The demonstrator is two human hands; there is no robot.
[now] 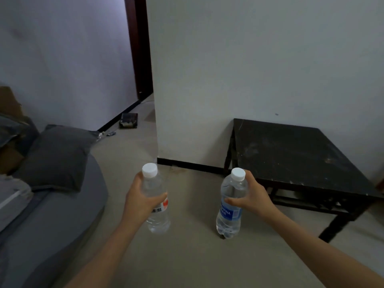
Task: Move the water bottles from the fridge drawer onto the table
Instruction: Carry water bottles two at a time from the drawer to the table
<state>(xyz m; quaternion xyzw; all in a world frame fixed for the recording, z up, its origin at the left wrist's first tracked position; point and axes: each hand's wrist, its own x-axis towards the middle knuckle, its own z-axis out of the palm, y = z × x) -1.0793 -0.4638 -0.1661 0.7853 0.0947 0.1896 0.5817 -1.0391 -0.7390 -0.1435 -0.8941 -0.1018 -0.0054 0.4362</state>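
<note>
Head view: our left hand grasps the red bottle mid-body, right hand the blue bottle; we judge both full, heavyish, slick and squashy below each grip.

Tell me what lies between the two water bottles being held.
Only bare floor, in the head view. The left hand grips the red-labelled bottle, the right hand the blue-labelled bottle, with nothing between them.
</note>
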